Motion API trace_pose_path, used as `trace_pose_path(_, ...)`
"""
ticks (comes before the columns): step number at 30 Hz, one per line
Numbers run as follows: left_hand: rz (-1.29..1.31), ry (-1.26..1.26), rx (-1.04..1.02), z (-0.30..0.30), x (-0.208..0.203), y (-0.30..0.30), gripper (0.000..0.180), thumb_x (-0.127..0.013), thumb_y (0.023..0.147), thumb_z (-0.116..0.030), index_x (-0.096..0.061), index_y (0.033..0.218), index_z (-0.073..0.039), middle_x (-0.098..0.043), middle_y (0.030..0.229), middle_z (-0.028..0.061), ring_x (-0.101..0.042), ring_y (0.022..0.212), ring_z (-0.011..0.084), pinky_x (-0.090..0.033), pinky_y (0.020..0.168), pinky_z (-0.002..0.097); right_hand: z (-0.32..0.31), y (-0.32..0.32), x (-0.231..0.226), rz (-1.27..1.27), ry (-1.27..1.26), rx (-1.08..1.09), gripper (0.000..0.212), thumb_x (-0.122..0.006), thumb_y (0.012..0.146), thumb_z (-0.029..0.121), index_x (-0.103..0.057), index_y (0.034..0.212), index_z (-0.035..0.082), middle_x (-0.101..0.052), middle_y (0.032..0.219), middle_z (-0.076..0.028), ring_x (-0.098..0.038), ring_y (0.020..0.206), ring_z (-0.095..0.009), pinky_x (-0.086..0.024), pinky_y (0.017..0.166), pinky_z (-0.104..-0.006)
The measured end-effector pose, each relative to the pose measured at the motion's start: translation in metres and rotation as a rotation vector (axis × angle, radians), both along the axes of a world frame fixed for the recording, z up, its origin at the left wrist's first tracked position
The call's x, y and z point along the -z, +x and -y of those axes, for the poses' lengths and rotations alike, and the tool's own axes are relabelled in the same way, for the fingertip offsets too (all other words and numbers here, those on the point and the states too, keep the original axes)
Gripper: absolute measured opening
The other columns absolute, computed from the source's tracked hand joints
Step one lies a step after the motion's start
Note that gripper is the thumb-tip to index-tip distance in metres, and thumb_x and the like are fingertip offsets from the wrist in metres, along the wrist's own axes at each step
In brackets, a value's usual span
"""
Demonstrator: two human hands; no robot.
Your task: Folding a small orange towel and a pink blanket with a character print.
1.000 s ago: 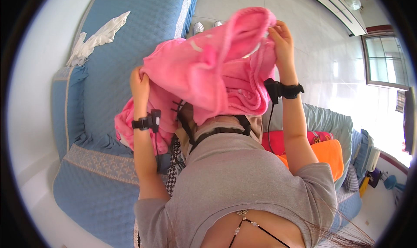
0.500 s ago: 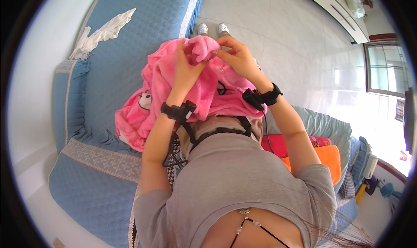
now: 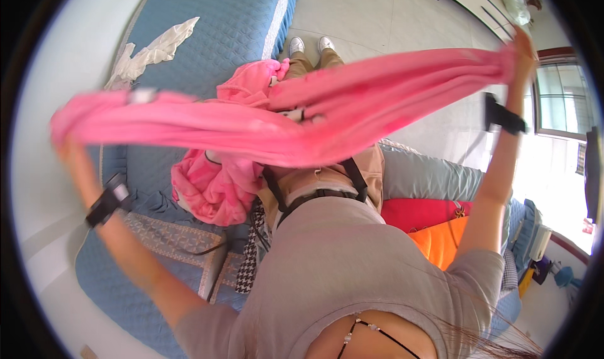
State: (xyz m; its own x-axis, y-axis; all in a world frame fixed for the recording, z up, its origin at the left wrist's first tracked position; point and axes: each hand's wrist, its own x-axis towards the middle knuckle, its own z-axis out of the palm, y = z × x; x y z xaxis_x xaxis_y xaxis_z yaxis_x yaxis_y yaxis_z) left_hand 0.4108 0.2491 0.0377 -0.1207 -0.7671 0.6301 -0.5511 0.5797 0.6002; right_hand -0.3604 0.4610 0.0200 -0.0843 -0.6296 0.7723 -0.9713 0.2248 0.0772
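A pink blanket (image 3: 233, 125) is stretched in the air between the person's two hands, drawn into a long, gathered band that sags at the middle in front of the waist. The left hand (image 3: 74, 159) holds its left end, out over the left edge of the sofa (image 3: 220, 19), near the wall (image 3: 47, 189). The left fingers are bent around the cloth and mostly hidden by it. The right hand (image 3: 523, 58) holds the other end, higher and farther out, past the sofa's right edge and above the floor (image 3: 365, 19). The right fingers look closed on the gathered end, though blur hides how each one lies. Each wrist wears a black strap (image 3: 108, 202).

Below the band, more pink plush (image 3: 217, 192) lies in a loose heap on the sofa, just beside the left side of the lap; whether it is all one piece with the blanket, I cannot tell. A crumpled white cloth (image 3: 157, 48) lies on the sofa along its left edge. A pair of white shoes (image 3: 326, 43) rests on the floor, just beyond the sofa's trimmed right edge.

To the right of the waist are a grey-green pillow (image 3: 434, 176), a red cloth (image 3: 418, 213) and an orange cloth (image 3: 443, 241), close together. A white cabinet (image 3: 475, 4) stands across the floor, well apart from the sofa.
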Motion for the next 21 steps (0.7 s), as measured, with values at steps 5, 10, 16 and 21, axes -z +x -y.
trace_pose_path(5,-0.241,0.168,-0.478,-0.072,-0.076,0.233,0.038,-0.052,0.085,-0.024,-0.05,0.117,-0.002,-0.054,0.112,0.0094,-0.053,0.103,0.0207,-0.044,0.084,0.0341,-0.105,-0.154,-0.014,1.073,-0.603,-0.309,0.034,-0.051,0.087,0.022,-0.055,0.115,0.004,-0.059,0.102,-0.008,-0.058,0.084,-0.018,-0.048,0.074,-0.0264)
trace_pose_path(10,-0.504,0.323,-0.673,-0.183,-0.054,0.136,0.038,-0.05,0.086,-0.023,-0.048,0.117,-0.001,-0.052,0.113,0.0102,-0.052,0.101,0.0203,-0.043,0.084,0.0319,-0.17,-0.152,-0.016,1.676,-0.202,-0.537,0.033,-0.046,0.087,0.037,-0.042,0.066,0.012,-0.04,0.062,0.001,-0.04,0.056,-0.012,-0.033,0.053,-0.0253)
trace_pose_path(16,-0.056,0.248,-0.675,-0.237,0.02,0.18,0.035,-0.055,0.079,-0.024,-0.054,0.099,0.004,-0.059,0.095,0.0093,-0.055,0.087,0.018,-0.044,0.08,0.0304,-0.147,-0.039,0.037,1.573,-0.659,0.031,0.036,-0.043,0.085,0.041,-0.047,0.077,0.006,-0.05,0.072,-0.005,-0.05,0.07,-0.019,-0.043,0.067,-0.0314)
trace_pose_path(21,-0.096,0.626,-0.31,-0.157,0.069,0.035,0.046,-0.042,0.085,-0.027,-0.045,0.119,0.003,-0.052,0.109,0.011,-0.051,0.101,0.0217,-0.039,0.089,0.0307,-0.123,-0.09,0.101,1.303,-0.327,0.04,0.031,-0.047,0.086,0.014,-0.054,0.114,0.004,-0.055,0.09,-0.006,-0.053,0.078,-0.015,-0.045,0.068,-0.0253)
